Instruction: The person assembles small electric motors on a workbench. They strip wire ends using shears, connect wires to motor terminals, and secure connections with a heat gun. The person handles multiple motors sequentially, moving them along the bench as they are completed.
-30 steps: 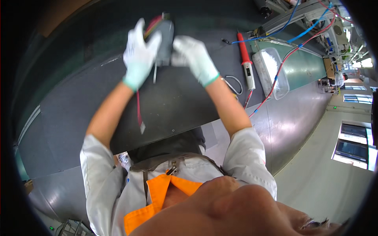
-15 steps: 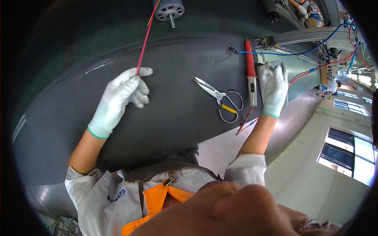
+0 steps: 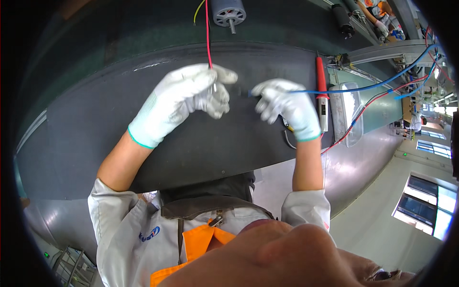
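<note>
My left hand [image 3: 184, 98], in a white glove with a green-edged cuff, is closed on a red wire [image 3: 208, 36] that rises from between thumb and forefinger. A small shiny, clear-looking piece [image 3: 215, 88] shows at its fingers; its kind I cannot make out. My right hand [image 3: 289, 107], gloved alike, is closed around a blue cable [image 3: 344, 90] close to its dark, blurred end, which points at my left hand. Beneath the right hand lie scissors, mostly hidden, with a bare grey handle loop [image 3: 288, 139] and some yellow grip showing.
A red and grey pen-shaped tool [image 3: 323, 107] lies right of my right hand, beside a clear box [image 3: 338, 115] of small white pieces. A grey motor [image 3: 228, 12] with a shaft stands at the far side. Red and blue cables run in from a metal frame [image 3: 377, 50].
My right hand has left the clear box and moved left, taking the blue cable's end along toward my left hand. My left hand still holds the red wire. The view has shifted slightly.
</note>
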A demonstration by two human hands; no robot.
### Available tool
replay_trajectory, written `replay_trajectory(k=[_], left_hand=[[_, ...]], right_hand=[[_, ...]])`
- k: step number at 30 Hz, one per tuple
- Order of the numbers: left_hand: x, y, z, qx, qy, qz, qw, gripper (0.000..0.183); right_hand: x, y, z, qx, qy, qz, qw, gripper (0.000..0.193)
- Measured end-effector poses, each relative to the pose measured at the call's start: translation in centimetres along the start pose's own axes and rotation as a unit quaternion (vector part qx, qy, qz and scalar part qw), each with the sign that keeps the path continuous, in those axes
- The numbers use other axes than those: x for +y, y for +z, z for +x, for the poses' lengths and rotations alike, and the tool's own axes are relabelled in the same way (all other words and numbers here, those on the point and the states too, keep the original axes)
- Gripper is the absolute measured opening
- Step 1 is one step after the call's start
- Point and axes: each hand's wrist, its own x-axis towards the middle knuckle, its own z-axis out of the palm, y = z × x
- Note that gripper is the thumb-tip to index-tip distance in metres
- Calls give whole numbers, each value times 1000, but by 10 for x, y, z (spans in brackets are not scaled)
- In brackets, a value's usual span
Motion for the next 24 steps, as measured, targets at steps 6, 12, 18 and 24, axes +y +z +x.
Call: replay_trajectory(k=[6,12,18,24], left_hand=[[7,-2,4,-11,48,-15,999,44],[-4,7,11,39,70,-15,997,39],[-8,17,17,35,75,-38,996,38],[-15,22,22,57,103,-64,991,39]], right_hand=[[13,76,-40,-118,84,79,986,29],[6,74,-52,72,-61,115,989,22],[5,78,-51,178,-221,151,947,20],[9,87,-43,203,-236,170,935,36]])
